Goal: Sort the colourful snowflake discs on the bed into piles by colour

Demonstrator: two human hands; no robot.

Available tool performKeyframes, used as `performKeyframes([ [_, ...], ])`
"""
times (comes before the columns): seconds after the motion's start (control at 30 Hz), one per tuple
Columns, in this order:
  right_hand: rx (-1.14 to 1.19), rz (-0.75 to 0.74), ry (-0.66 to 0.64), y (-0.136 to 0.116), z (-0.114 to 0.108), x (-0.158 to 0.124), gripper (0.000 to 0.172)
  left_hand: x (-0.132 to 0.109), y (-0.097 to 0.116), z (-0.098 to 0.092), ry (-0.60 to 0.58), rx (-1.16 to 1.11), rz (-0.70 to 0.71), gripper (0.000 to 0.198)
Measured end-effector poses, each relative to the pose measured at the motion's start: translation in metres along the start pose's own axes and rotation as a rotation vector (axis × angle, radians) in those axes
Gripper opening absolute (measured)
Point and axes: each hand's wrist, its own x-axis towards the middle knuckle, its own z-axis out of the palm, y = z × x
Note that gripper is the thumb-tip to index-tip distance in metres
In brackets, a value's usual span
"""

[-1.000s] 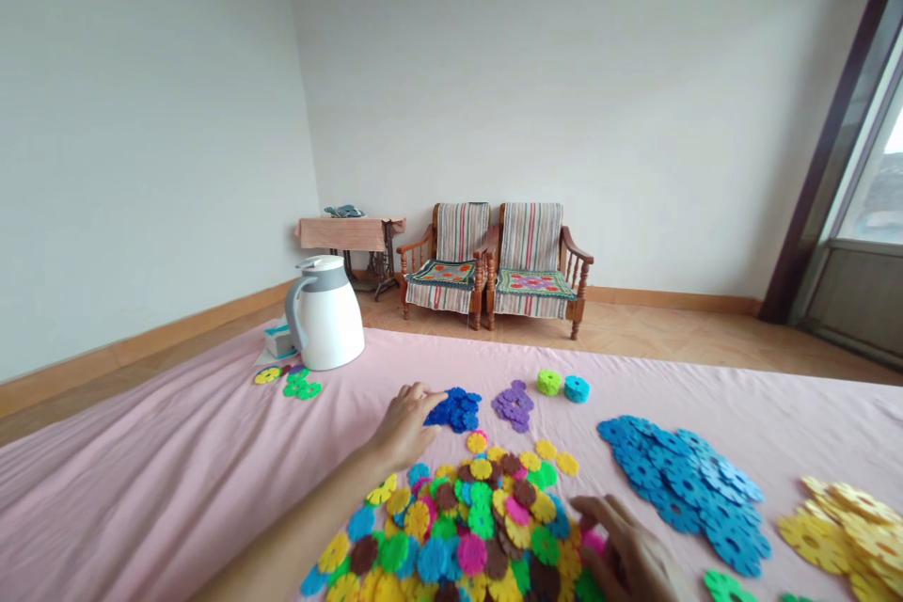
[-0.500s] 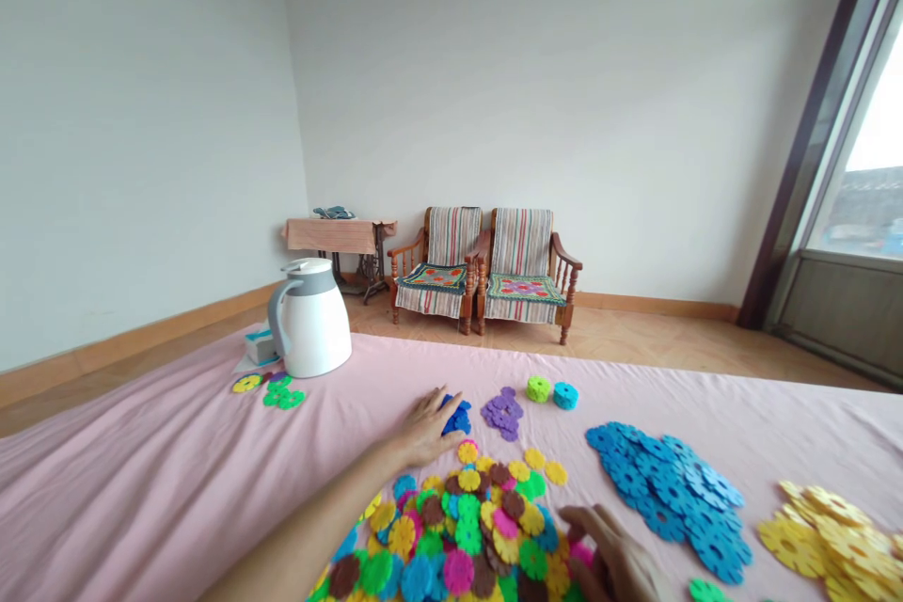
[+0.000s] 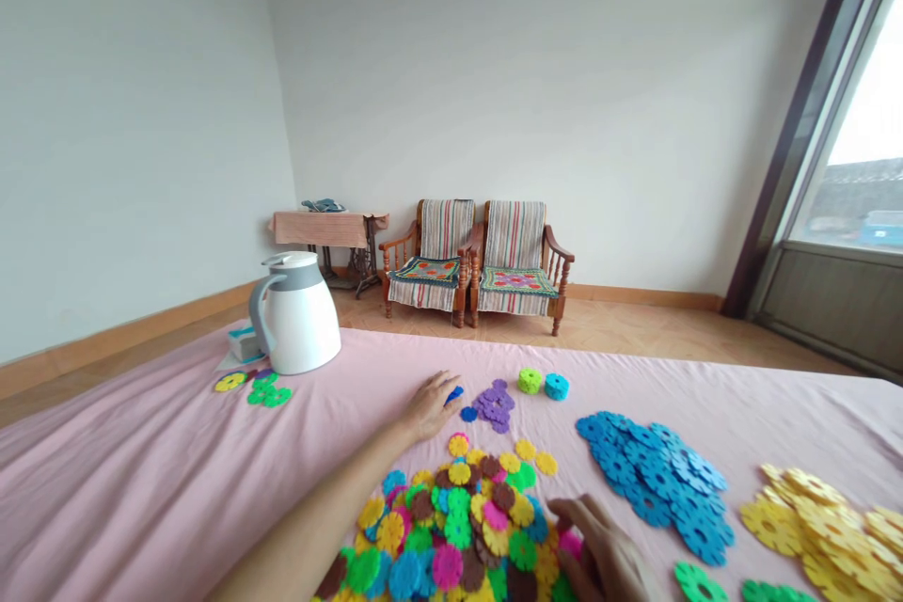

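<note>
My left hand (image 3: 430, 406) is on the pink cloth beyond a mixed heap of flower-shaped plastic discs (image 3: 447, 568). Its fingers are bent around some dark blue discs (image 3: 455, 393), most of them hidden under the hand. One loose dark blue disc (image 3: 469, 414) lies just right of it, against a small pile of purple discs (image 3: 496, 404). At the heap's right edge rests my right hand (image 3: 608, 553), index finger and thumb apart. A pink disc (image 3: 570, 543) shows between them, seemingly lying on the heap.
Stacks of lime green discs (image 3: 530, 381) and light blue discs (image 3: 557, 386) stand behind. To the right spread piles of blue discs (image 3: 653, 475) and yellow discs (image 3: 811, 522), with green discs (image 3: 698, 583) in front. A white jug (image 3: 303, 320) stands at the left, near a few green discs (image 3: 268, 392).
My left hand has closed over the dark blue pile, which is now mostly covered, leaving one disc apart beside the purple ones. My right hand stays at the heap. The view has shifted slightly.
</note>
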Motion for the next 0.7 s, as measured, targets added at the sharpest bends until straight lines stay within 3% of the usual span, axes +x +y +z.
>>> performKeyframes([
  [0.1,-0.013,0.005,0.001,-0.003,-0.003,-0.001,0.029,-0.012,0.005,-0.019,0.044,-0.046,0.001,0.042],
  [0.23,-0.054,0.022,-0.062,-0.003,-0.007,-0.003,0.03,-0.049,0.009,-0.057,0.026,-0.086,0.01,0.032],
  [0.43,-0.067,0.033,-0.036,-0.003,-0.007,-0.004,0.031,-0.128,0.004,-0.104,-0.175,0.035,-0.117,0.023],
  [0.57,-0.087,0.04,-0.126,-0.002,-0.01,-0.002,0.031,-0.155,0.01,-0.115,-0.285,0.039,-0.12,0.025],
  [0.7,-0.091,0.048,-0.114,-0.002,-0.011,-0.002,0.031,-0.151,0.023,-0.11,-0.311,-0.05,-0.166,0.025],
])
